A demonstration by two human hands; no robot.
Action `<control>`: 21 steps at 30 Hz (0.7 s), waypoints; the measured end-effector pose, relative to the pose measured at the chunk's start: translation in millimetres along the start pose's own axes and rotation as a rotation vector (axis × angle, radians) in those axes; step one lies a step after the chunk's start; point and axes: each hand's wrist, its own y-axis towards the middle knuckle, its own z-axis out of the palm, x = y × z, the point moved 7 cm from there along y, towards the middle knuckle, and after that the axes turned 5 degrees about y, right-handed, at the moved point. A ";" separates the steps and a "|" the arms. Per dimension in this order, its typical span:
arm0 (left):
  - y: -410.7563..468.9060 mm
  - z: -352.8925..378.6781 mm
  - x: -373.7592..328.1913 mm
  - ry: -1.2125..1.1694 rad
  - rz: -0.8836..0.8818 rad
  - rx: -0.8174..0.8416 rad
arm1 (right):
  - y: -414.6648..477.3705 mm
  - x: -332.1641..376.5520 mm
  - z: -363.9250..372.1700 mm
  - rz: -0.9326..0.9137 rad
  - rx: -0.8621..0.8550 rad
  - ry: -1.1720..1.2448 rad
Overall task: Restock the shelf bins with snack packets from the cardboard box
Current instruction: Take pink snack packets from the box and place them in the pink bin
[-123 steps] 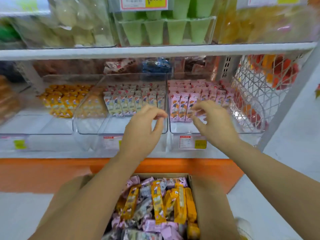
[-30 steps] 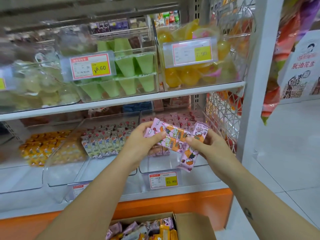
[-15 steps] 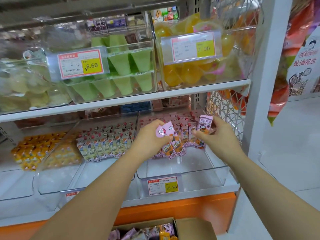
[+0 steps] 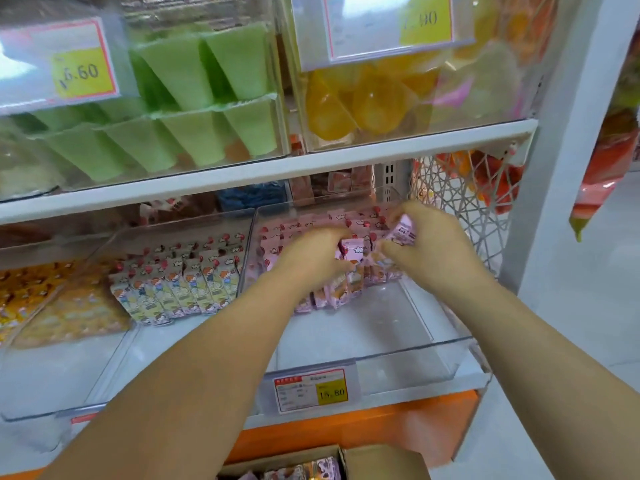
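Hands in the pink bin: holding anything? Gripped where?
Right hand pinches a pink packet by its lower end; top sticks out. Left hand appears to grip another pink packet by its left edge; contact partly hidden.

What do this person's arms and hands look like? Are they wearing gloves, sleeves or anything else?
Both are bare. The left hand and right hand wear no gloves, and no ring, watch or bracelet shows on the parts in view. The left forearm and right forearm are uncovered to the picture's lower edge, so no sleeve is visible.
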 end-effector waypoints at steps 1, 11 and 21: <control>1.9 1.6 0.6 0.010 0.005 0.008 | -0.9 -1.0 0.0 0.004 -0.009 0.018; -1.8 8.5 0.8 0.009 0.037 -0.011 | -7.6 -13.9 -5.8 0.192 -0.095 0.308; 1.9 -7.8 -0.5 -0.190 0.009 -0.132 | -7.2 -14.7 41.5 0.119 0.176 -0.169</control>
